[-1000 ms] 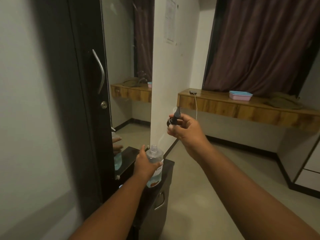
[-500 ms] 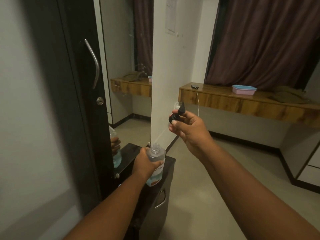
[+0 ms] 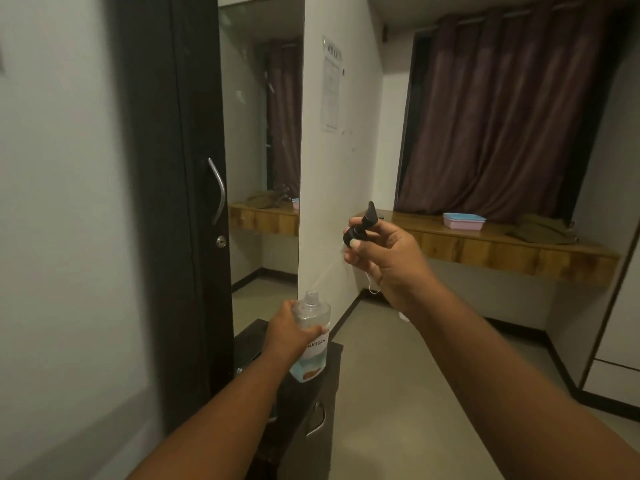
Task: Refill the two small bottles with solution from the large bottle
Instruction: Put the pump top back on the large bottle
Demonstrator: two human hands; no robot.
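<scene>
The right hand [image 3: 382, 256], right of centre in the frame, is raised with its fingers curled round a black pump-spray cap [image 3: 360, 226]; the cap's nozzle points up and left above the fingertips, and a thin clear dip tube [image 3: 322, 277] trails from it down toward the lower left. Below and to the left, near the middle of the frame, the left hand [image 3: 285, 332] wraps its fingers round the upper body of the large bottle [image 3: 311, 336], thumb across the front. The bottle is clear, its threaded neck uncovered, with a pale blue liquid in its lower part and a label that shows the letters "LUTION". It stands upright, slightly tilted, on the top of a low black cabinet [image 3: 313, 403] with a curved metal handle. Left of the hands stands a dark door [image 3: 173, 202] with a silver handle, beside a tall mirror [image 3: 263, 150]. At right, a wooden ledge [image 3: 502, 249] under maroon curtains [image 3: 502, 126] bears a blue-and-pink box [image 3: 464, 221].
</scene>
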